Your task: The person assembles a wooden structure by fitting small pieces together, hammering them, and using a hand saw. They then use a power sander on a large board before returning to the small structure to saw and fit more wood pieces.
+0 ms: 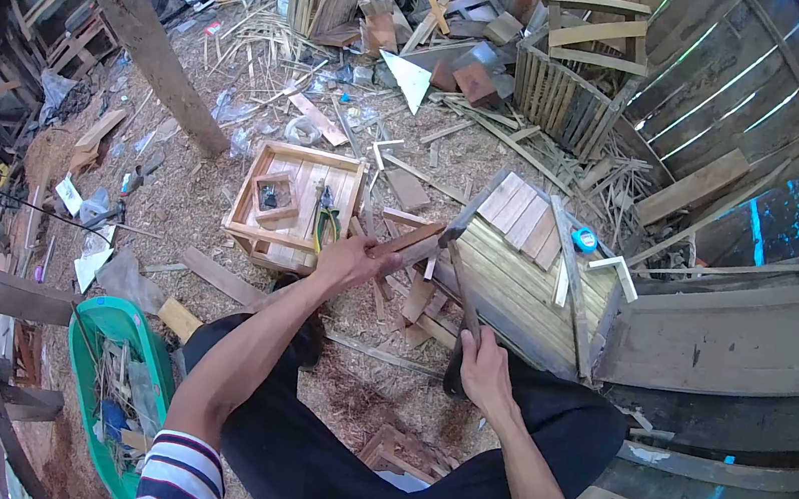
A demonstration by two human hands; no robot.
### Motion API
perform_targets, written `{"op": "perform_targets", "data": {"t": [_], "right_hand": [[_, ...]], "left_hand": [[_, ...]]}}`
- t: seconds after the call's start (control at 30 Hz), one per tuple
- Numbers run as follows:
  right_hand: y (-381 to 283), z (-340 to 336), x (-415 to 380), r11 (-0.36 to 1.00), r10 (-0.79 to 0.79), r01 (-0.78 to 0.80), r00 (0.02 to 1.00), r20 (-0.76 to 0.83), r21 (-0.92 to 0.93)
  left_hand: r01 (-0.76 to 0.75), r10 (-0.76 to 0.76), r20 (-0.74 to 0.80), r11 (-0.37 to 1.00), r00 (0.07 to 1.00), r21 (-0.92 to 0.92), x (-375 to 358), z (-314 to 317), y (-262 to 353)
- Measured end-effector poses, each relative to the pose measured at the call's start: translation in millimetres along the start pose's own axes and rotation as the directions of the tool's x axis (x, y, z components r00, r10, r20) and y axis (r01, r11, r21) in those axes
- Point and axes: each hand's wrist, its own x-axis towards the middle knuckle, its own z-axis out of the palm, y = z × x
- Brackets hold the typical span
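My left hand (350,265) is closed around a short wooden piece (408,239) that reaches toward the near corner of a slatted wooden bench (526,286). In my right hand (488,367) is a hammer (464,283), gripped by its wooden handle, with the head up by the far end of the wooden piece. Left of these stands a wooden box stand (248,214). On it lie pliers (328,217) with yellow-green handles and a small square wooden tray (272,218) holding small dark bits.
A blue tape measure (585,239) and a try square (615,274) rest on the bench's right side. The green tub (76,374) at left holds scraps. A slanting post (149,40) rises at upper left. Wood offcuts and shavings cover the floor; plank walls stand at right.
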Motion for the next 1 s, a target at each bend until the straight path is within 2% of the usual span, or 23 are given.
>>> {"op": "perform_targets", "data": {"t": [0.07,0.1,0.17,0.27,0.3,0.37,0.43,0.5,0.53,0.57,0.63,0.67,0.73,0.87,0.93,0.97,1.0], "right_hand": [[-7.5,-2.9,-2.0,0.994,-0.058,0.066,0.994,-0.089,0.092],[-13.5,-6.3,-3.0,0.994,-0.057,0.065,0.995,-0.086,0.093],[-25.9,-12.2,-4.5,0.979,-0.137,0.158,0.977,-0.164,0.126],[-21.4,1.1,-6.0,0.973,-0.153,0.187,0.961,-0.228,0.133],[-12.4,8.8,-3.4,0.973,-0.153,0.187,0.961,-0.23,0.134],[-0.3,18.7,2.7,0.999,0.006,-0.004,0.999,-0.049,0.042],[-1.1,12.8,3.3,0.999,-0.007,0.009,0.998,-0.061,0.032],[-16.6,1.7,-0.1,0.991,-0.068,0.083,0.988,-0.135,0.102],[-28.0,-6.1,-4.0,0.984,-0.052,0.076,0.987,-0.15,0.161],[-29.3,-3.0,-5.1,0.984,-0.051,0.075,0.988,-0.148,0.16],[-30.1,3.5,-9.6,0.965,-0.124,0.188,0.943,-0.309,0.185],[-19.0,10.7,-8.0,0.964,-0.124,0.189,0.942,-0.311,0.186],[9.7,27.6,1.2,1.0,-0.014,0.016,0.997,-0.078,0.023],[-22.6,4.5,-8.6,0.993,-0.083,0.092,0.988,-0.133,0.068],[-36.8,-4.0,-9.4,0.939,-0.23,0.302,0.908,-0.351,0.167],[-28.4,3.1,-6.6,0.938,-0.231,0.303,0.908,-0.349,0.169],[-10.5,15.5,-2.2,0.968,-0.179,0.219,0.943,-0.282,0.119]], "left_hand": [[0.009,-0.009,0.002,0.999,1.0,-0.049,0.5,1.0,-0.7],[0.017,-0.016,0.006,0.995,1.0,-0.101,0.0,0.9,0.3],[0.036,-0.036,0.003,0.994,0.999,-0.101,-0.2,1.0,2.1],[0.064,-0.061,0.034,0.993,0.998,-0.102,-0.1,-1.7,3.9],[0.073,-0.067,0.063,0.991,0.996,-0.108,0.5,-2.6,4.3],[0.075,-0.069,0.058,0.991,0.996,-0.112,1.6,-2.2,4.6],[0.077,-0.07,0.059,0.99,0.996,-0.115,4.5,0.2,3.1],[0.124,-0.109,0.101,0.981,0.989,-0.152,4.4,0.6,2.2],[0.124,-0.109,0.104,0.981,0.989,-0.152,3.8,1.3,2.7],[0.104,-0.096,0.065,0.986,0.993,-0.132,2.8,1.4,3.6],[0.088,-0.085,0.028,0.99,0.996,-0.109,0.7,0.7,3.1],[0.088,-0.084,0.04,0.99,0.996,-0.112,1.8,1.2,2.4],[0.078,-0.073,0.047,0.991,0.996,-0.112,2.6,0.0,4.2],[0.071,-0.067,0.043,0.991,0.997,-0.115,-1.1,-2.9,5.3],[0.079,-0.072,0.067,0.991,0.995,-0.111,-1.1,-3.0,4.9],[0.082,-0.072,0.085,0.988,0.994,-0.131,-0.8,-3.7,4.9],[0.083,-0.068,0.103,0.985,0.992,-0.151,-1.5,-4.7,6.3]]}}
